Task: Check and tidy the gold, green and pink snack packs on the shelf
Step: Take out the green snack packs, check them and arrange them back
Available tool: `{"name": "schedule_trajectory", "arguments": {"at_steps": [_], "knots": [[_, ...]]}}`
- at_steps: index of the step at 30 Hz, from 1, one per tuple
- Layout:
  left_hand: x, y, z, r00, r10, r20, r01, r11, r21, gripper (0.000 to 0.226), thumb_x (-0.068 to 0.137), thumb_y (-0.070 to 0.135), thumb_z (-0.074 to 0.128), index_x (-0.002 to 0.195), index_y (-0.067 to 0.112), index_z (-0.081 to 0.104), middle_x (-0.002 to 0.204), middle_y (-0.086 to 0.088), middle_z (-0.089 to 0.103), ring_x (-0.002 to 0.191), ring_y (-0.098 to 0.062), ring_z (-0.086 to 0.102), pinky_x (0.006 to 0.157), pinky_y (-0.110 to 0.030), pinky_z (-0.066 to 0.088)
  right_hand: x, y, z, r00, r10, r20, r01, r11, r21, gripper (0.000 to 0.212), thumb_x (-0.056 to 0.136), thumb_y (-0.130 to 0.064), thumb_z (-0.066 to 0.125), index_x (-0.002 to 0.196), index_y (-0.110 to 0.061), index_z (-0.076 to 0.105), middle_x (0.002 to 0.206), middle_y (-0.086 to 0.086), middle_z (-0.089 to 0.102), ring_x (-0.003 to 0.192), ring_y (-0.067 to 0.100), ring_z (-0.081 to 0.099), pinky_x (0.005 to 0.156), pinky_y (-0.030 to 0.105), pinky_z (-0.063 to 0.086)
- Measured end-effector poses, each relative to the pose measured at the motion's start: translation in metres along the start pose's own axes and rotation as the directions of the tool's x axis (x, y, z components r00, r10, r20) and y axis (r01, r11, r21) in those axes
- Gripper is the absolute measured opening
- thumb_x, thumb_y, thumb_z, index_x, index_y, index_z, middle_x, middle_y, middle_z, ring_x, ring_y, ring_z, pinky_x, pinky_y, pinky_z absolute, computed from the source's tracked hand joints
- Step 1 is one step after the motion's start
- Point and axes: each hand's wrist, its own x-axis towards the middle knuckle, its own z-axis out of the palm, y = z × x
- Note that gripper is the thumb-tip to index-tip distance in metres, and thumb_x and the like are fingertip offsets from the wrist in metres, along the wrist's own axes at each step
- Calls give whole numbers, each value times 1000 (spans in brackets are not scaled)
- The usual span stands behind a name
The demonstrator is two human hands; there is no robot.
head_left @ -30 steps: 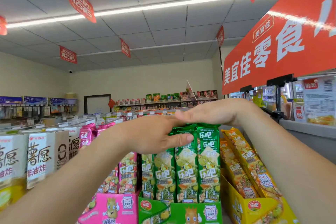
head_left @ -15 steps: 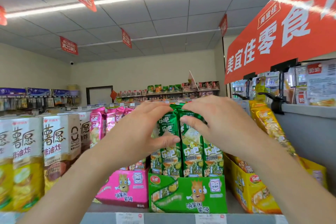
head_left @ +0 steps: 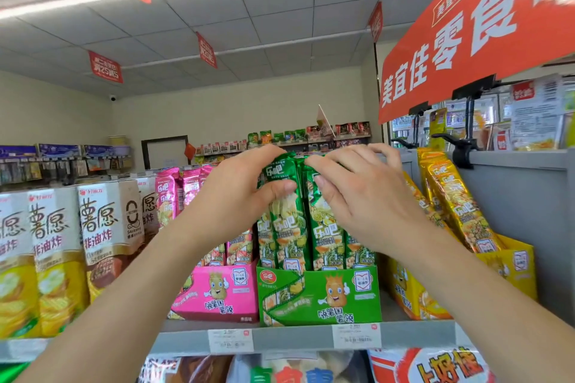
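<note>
Tall green snack packs [head_left: 291, 227] stand upright in a green display box [head_left: 320, 295] on the top shelf. My left hand [head_left: 236, 196] grips the tops of the left green packs, thumb across their front. My right hand [head_left: 357, 199] holds the tops of the right green packs with curled fingers. Pink packs [head_left: 169, 193] stand in a pink box [head_left: 217, 292] to the left, partly hidden by my left arm. Gold packs [head_left: 454, 196] lean back in a yellow box [head_left: 510, 264] on the right.
White and yellow chip cartons [head_left: 59, 252] fill the shelf's left side. A grey shelf edge [head_left: 295, 337] carries price tags. A red hanging sign [head_left: 485, 19] and black clips [head_left: 463, 146] sit above the grey panel at right. More bags lie on the shelf below.
The view has tilted down, so the boxes and shelf edge show. Both hands have shifted from lying over the green packs' tops to holding them from the front.
</note>
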Motion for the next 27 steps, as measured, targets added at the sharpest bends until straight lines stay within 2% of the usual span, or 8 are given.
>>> {"name": "schedule_trajectory", "arguments": {"at_steps": [3,6,11,14,17,20,25,27], "knots": [[1,5,-3,992,-71,-100,42,961,-273,26,94,22,60,119,23,58,106,1,65,93,-17,66,85,-42,54,-1,0,-4,997,39,67,-38,999,-20,31,101,-37,36,128,-39,51,123,-6,59,116,20,52,98,51,31],[1,10,-13,947,-138,-292,-24,871,-490,24,91,13,65,107,29,58,92,11,68,77,-10,68,68,-28,57,-2,-3,-10,991,80,107,-76,996,-40,35,100,-39,38,134,-43,45,134,-4,51,128,19,42,100,53,26],[-19,19,-33,724,-130,-677,-248,867,-432,30,85,12,73,102,29,54,84,21,65,75,2,61,67,-18,51,-9,-20,-20,989,134,55,-135,991,14,48,101,-44,32,149,-43,25,159,-3,24,147,18,15,110,54,19],[-35,26,-42,644,-149,-751,-288,862,-418,27,86,9,68,106,22,55,84,22,64,76,4,59,70,-15,47,-28,-53,-33,978,204,-47,-177,924,340,51,100,-49,33,148,-36,33,155,-9,32,145,10,23,112,44,24],[-53,36,-39,636,-176,-752,-288,850,-442,28,87,6,65,113,16,58,94,14,64,80,3,59,72,-16,46,-61,-92,-41,985,122,120,-171,689,704,66,91,-73,35,149,-52,13,151,-34,25,139,-12,21,103,25,29],[-73,44,-27,637,-266,-724,-231,830,-508,25,87,14,65,110,24,64,98,3,65,80,-2,58,71,-19,45,-96,-126,-36,949,62,309,-285,589,756,74,82,-81,38,141,-67,-5,145,-50,14,128,-22,29,95,20,33],[-97,48,-8,618,-576,-535,-75,635,-769,26,81,44,62,96,28,77,98,-5,69,87,-20,61,80,-43,48,-116,-149,-20,925,233,299,-378,512,772,54,98,-46,45,149,-46,26,139,-30,49,122,-8,50,86,6,40],[-105,47,-3,663,-625,-412,-43,517,-855,31,79,45,63,96,24,77,103,-8,71,102,-33,64,93,-56,46,-129,-157,-20,944,239,229,-325,538,778,54,91,-48,47,144,-50,33,126,-44,50,108,-21,52,78,-4,36]]}}
